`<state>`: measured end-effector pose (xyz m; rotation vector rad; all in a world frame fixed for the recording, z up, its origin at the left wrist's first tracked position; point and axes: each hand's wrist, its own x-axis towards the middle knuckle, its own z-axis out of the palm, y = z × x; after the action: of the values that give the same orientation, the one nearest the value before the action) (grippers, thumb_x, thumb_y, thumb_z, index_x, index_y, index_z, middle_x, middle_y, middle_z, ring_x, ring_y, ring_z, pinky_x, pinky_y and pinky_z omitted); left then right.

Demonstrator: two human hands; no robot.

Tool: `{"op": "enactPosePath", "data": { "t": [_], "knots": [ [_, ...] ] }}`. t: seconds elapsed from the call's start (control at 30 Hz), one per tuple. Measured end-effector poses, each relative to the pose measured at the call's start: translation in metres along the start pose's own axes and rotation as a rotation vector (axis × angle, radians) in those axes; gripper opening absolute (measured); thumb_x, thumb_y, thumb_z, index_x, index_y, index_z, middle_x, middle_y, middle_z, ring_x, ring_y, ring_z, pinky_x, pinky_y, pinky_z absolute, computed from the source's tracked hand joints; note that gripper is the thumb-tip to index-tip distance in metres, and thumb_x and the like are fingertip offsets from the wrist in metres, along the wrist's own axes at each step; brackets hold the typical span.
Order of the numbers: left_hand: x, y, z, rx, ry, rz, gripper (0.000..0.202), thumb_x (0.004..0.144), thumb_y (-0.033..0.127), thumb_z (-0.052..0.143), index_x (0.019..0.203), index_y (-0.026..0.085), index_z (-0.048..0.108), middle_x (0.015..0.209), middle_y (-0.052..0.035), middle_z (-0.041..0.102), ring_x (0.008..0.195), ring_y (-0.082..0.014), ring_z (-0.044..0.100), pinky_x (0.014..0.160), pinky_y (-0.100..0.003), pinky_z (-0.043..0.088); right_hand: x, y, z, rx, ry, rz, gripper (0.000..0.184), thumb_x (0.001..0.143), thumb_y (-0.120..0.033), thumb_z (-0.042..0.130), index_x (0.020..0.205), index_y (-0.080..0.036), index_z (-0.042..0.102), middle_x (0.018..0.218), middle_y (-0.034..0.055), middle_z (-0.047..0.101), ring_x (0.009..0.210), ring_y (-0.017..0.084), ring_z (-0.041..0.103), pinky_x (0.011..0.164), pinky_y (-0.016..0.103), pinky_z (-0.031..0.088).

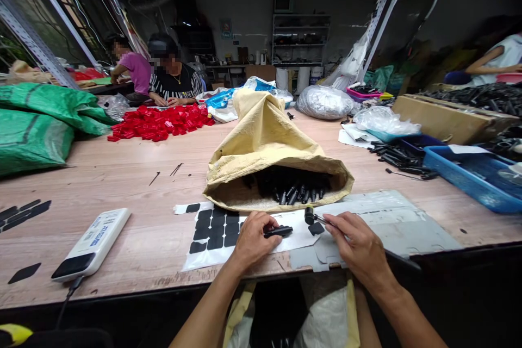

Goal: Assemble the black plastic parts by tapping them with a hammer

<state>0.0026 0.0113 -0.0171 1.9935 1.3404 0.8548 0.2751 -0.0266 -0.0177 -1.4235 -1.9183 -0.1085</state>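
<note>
Left hand (253,239) fingers closed on one black part (278,231) at the desk's near edge. Right hand (359,244) fingers pinch one tool (310,215). On the sheet (193,261) I count roughly a dozen pads. Power bank (92,244) label is unreadable.

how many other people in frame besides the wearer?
3. Purple-topped person far left, striped-topped person beside them behind the red parts, white-topped person at the right edge. More may be hidden.

I see a dim room, the surface (122,174) evenly lit from overhead; wide-angle bending warps edges, background soft.
</note>
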Motion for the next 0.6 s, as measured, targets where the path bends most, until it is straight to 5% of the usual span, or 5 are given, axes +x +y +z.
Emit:
{"op": "enactPosePath", "data": {
  "t": [0.23,0.47,0.6],
  "knots": [
    [0.0,0.001,-0.002,0.005,-0.024,0.01,0.012,0.072,0.023,0.072,0.083,0.021,0.07,0.085,-0.0011,0.067,0.09,-0.0223,0.054,0.078,-0.033,0.041,0.001,0.069,0.003,-0.131,-0.017,0.02,0.021,0.096,-0.034,0.056,0.106,-0.025,0.072,0.089,0.003,0.067,0.086,0.021,0.058,0.08,0.035,0.047],
    [0.001,0.002,-0.006,0.035,-0.084,0.061,0.014,0.086,0.034,0.065,0.089,0.021,0.07,0.089,-0.0038,0.067,0.092,-0.0239,0.054,0.08,-0.036,0.04,-0.001,0.065,0.006,-0.189,-0.045,0.098,0.02,0.094,-0.033,0.056,0.105,-0.026,0.072,0.091,0.0021,0.067,0.087,0.02,0.058,0.079,0.033,0.045],
    [-0.018,0.019,-0.009,0.055,-0.136,0.127,0.014,0.09,0.034,0.062,0.089,0.023,0.069,0.091,-0.005,0.066,0.093,-0.0245,0.055,0.085,-0.039,0.042,-0.001,0.063,0.005,-0.211,-0.044,0.105,0.021,0.093,-0.033,0.057,0.105,-0.026,0.072,0.091,0.0019,0.066,0.087,0.019,0.058,0.076,0.031,0.044]
  ]
}}
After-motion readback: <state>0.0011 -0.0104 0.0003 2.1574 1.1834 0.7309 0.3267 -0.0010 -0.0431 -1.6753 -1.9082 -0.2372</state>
